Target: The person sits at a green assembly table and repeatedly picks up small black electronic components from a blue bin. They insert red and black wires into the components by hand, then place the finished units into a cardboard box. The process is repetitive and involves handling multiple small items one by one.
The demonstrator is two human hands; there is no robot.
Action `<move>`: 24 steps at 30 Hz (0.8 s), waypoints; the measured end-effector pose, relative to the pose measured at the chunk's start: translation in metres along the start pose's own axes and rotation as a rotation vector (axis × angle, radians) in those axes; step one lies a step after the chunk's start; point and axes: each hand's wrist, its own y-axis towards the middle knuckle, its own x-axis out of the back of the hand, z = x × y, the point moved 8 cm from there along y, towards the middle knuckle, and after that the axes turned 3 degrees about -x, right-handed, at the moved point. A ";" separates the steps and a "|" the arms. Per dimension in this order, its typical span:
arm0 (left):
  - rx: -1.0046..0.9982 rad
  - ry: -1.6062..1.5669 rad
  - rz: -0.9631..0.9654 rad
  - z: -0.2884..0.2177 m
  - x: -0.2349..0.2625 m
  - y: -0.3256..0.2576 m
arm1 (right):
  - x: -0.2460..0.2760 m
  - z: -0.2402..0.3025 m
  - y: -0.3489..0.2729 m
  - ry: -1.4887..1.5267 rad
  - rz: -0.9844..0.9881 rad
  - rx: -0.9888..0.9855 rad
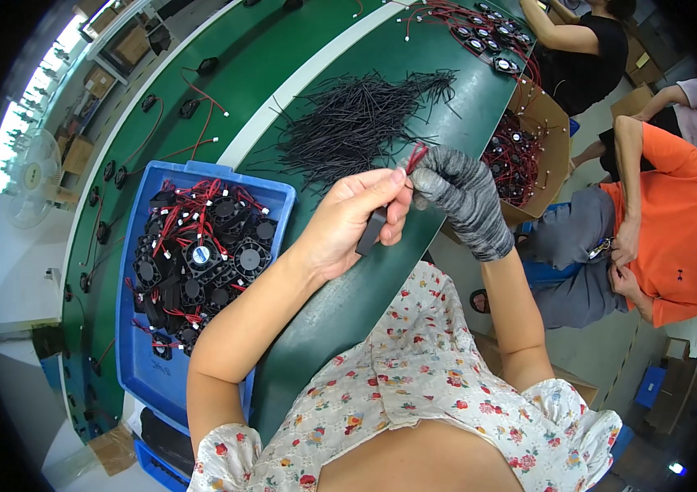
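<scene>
Green counter (328, 316) runs diagonally from upper right to lower centre of the frame and carries the work. Green belt (238, 61) curves along the left, with small fans well apart on it, presumably so each can be picked off singly; a pale rail (273, 105) divides belt from counter, likely to keep loose parts off the belt. Person in orange (680, 205) sits at right of the frame, apart from the counter. Blue tray (287, 209), left of centre, overlaps the rail's line and holds a jumble of fans (201, 283), red wiring uppermost; its place beside the left forearm would suit a short reach. Carton (560, 152), upper right, stands against the counter's far edge, also well filled with fans; its low position probably lets pieces drop in. Heap of thin black strips (352, 123), upper centre, lies loose on the counter just beyond the hands, likely for quick picking. Right hand (456, 195), in a grey glove, is curled with its fingertips closed on the leads; exact contact hidden. Left hand (352, 215), bare, grips the held fan (371, 232) edge-on under its fingers at frame centre, thumb and forefinger pinched above, apparently to steady the body while the wiring stays exposed. Red leads (418, 156) stand up between the two sets of fingertips; whether a strip is on them, cannot tell.
</scene>
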 end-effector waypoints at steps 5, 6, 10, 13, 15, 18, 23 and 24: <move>-0.111 0.154 -0.100 -0.006 0.005 0.002 | 0.004 0.015 -0.010 -0.270 -0.095 0.301; -0.136 0.191 -0.120 -0.005 0.007 0.003 | 0.004 0.018 -0.012 -0.307 -0.095 0.348; -0.195 0.358 -0.186 -0.007 0.008 -0.001 | 0.003 0.022 -0.017 -0.440 -0.031 0.374; -0.302 0.539 -0.195 -0.015 0.005 -0.002 | 0.004 0.019 -0.017 -0.323 -0.008 0.328; -0.375 0.617 -0.200 -0.021 0.004 -0.002 | 0.005 0.014 -0.014 -0.170 0.023 0.146; -0.484 0.730 -0.217 -0.026 0.002 -0.004 | 0.002 0.015 -0.013 -0.231 -0.011 0.104; -0.496 0.664 -0.267 -0.024 0.004 -0.008 | -0.002 0.019 -0.013 -0.386 -0.145 0.226; -0.523 0.612 -0.268 -0.026 0.001 -0.009 | -0.004 0.022 -0.014 -0.400 -0.143 0.230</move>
